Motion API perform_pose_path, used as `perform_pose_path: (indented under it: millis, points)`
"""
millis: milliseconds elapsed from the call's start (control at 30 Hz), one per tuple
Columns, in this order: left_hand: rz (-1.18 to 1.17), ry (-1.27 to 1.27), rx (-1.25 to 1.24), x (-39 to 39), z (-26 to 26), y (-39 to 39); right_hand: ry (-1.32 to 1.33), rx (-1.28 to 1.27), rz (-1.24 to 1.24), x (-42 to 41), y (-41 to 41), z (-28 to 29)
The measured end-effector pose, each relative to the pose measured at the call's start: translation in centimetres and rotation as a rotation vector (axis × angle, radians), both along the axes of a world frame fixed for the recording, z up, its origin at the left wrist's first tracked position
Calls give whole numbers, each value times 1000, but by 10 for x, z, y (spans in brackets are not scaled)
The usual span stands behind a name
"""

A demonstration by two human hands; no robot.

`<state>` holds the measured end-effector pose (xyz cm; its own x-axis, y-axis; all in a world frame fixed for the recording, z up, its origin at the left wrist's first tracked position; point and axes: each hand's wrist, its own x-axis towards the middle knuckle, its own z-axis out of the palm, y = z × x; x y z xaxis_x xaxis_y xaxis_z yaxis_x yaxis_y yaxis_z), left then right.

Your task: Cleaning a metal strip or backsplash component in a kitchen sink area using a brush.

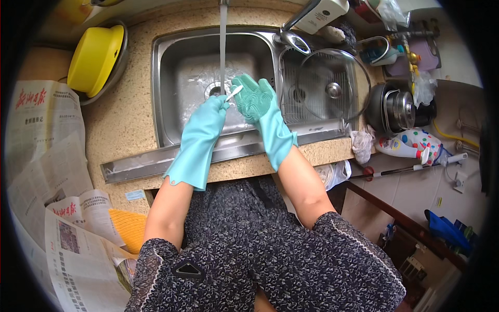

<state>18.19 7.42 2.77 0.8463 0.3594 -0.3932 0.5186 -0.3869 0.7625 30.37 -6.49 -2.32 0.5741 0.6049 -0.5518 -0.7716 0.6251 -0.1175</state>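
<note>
Both hands wear turquoise rubber gloves over the left basin of a steel sink [171, 97]. My left hand [206, 121] holds a small white spoon [234, 93], its handle between thumb and fingers. Just right of it, my right hand [255, 103] is turned palm up, the glove's ribbed scrubbing surface showing and its fingers spread. The spoon's bowl end lies over or against this glove's fingers; whether they touch cannot be told. A stream of water [222, 50] runs down from the tap beside the spoon, above the drain.
A glass lid [333, 66] lies on a wire rack [290, 74] over the right basin. A steel strip [136, 165] runs along the front edge. Yellow basin [95, 60] and newspapers [43, 128] are at left; a pot [380, 105] and spray bottle [397, 147] at right.
</note>
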Motion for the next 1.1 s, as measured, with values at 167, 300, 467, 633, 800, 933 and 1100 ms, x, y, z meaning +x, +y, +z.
perform_pose_path:
  millis: [167,300,467,633,800,933,1100]
  points:
    - [112,208,21,15,10,5,66,-71,-25,-7,4,-5]
    - [117,154,8,13,-9,6,52,-33,-71,3,12,-8]
    - [70,231,-63,23,6,9,67,-22,-69,0,14,-17]
    - [156,136,-19,11,-19,-5,27,-11,-125,6,30,-7]
    - [380,99,-141,18,-29,14,17,25,-7,-5,24,6]
    - [222,152,-30,28,8,5,-115,-121,69,-9,34,-13]
    - [162,232,43,31,9,8,-69,-116,72,-15,45,-21]
